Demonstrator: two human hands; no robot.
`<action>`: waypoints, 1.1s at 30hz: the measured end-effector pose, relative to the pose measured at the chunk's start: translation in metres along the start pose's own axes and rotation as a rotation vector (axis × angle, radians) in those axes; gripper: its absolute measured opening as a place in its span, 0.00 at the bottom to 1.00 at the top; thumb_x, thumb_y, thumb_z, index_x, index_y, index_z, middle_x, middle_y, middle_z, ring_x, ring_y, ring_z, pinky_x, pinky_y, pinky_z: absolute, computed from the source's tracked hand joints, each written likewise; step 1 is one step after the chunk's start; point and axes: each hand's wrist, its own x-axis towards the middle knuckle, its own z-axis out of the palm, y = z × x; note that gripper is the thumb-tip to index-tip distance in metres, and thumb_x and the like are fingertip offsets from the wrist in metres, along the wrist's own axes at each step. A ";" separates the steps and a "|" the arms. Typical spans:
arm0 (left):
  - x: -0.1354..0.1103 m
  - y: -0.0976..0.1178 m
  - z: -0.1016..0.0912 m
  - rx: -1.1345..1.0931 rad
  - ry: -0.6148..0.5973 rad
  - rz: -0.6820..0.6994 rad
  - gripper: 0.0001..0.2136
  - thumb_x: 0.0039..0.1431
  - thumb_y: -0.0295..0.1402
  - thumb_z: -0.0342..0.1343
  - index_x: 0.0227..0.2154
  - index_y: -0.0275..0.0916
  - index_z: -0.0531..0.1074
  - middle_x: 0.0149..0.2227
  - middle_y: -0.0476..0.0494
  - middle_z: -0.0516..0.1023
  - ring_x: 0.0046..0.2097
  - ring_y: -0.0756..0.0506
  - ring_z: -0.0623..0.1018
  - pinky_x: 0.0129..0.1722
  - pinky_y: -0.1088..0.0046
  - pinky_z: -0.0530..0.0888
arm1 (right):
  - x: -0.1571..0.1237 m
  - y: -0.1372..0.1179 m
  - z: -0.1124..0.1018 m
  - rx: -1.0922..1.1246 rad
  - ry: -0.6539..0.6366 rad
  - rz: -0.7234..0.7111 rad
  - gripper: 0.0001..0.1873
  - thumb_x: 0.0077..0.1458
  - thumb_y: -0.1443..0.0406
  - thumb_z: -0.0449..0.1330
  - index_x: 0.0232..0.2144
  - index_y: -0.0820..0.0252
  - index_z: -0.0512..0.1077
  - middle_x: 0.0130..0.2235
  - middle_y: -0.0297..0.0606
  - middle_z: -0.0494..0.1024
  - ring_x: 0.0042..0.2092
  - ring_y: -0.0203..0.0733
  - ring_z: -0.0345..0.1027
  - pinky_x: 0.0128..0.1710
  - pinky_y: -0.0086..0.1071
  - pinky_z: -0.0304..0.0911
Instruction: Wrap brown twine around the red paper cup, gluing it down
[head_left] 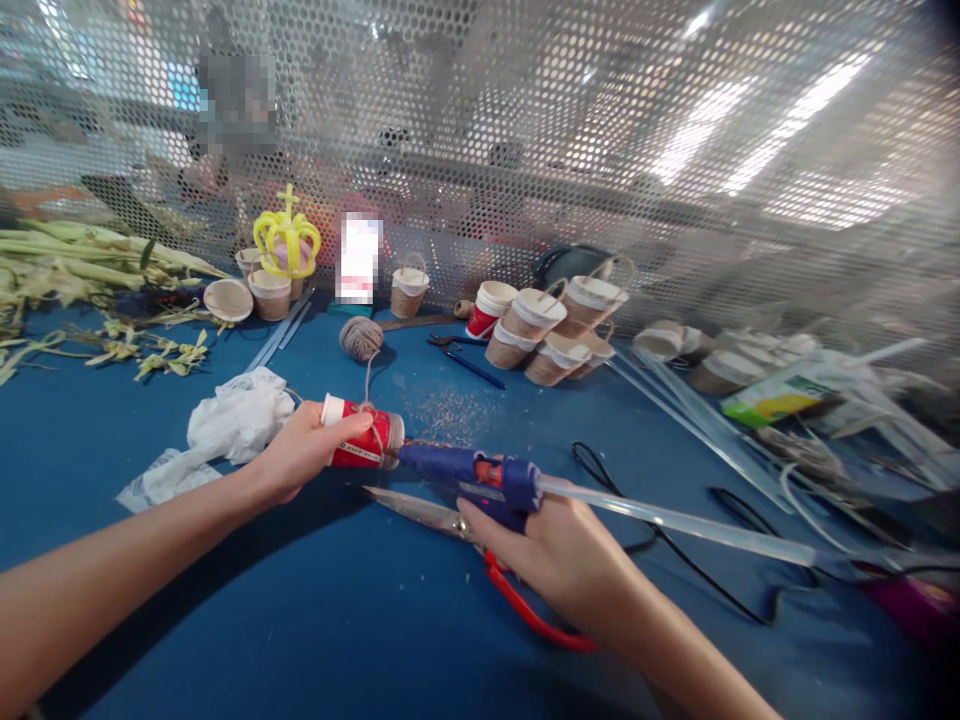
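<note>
My left hand (296,455) is closed around a red paper cup (360,437) held on its side, its base partly wound with brown twine. A strand runs from the cup up to a twine ball (361,338) behind it. My right hand (559,555) grips a blue hot glue gun (480,478) whose nozzle touches the cup's wound end. A clear glue stick (675,522) sticks out of the gun's back to the right. Red-handled scissors (480,560) lie on the blue table (300,620) under my right hand.
Several twine-wrapped cups (555,330) stand at the back, a yellow crown shape (287,240) further left. White crumpled plastic (236,420) lies left of the cup, green leaves (82,270) far left. A black cord (675,545), spare glue sticks (697,420) and clutter fill the right. A perforated metal screen (570,130) closes the back.
</note>
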 end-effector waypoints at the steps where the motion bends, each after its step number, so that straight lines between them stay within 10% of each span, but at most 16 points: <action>1: 0.000 0.000 0.000 0.006 0.005 0.002 0.13 0.47 0.37 0.55 0.29 0.30 0.74 0.26 0.40 0.79 0.29 0.44 0.76 0.31 0.68 0.70 | 0.000 0.000 0.000 0.000 -0.004 -0.004 0.10 0.45 0.59 0.52 0.19 0.58 0.65 0.13 0.28 0.56 0.18 0.33 0.51 0.16 0.26 0.49; 15: -0.010 0.002 0.001 0.209 -0.057 0.163 0.11 0.49 0.38 0.53 0.24 0.33 0.73 0.23 0.46 0.76 0.24 0.51 0.71 0.23 0.78 0.66 | 0.004 -0.011 -0.010 0.217 0.002 0.140 0.12 0.45 0.60 0.54 0.15 0.58 0.58 0.12 0.26 0.58 0.16 0.30 0.49 0.15 0.26 0.51; 33: -0.014 -0.003 -0.005 0.722 -0.181 0.826 0.10 0.53 0.28 0.48 0.19 0.35 0.66 0.16 0.52 0.65 0.19 0.54 0.62 0.21 0.79 0.62 | 0.013 -0.008 -0.016 0.386 -0.152 0.231 0.11 0.47 0.59 0.54 0.21 0.61 0.63 0.14 0.28 0.64 0.16 0.29 0.56 0.15 0.24 0.55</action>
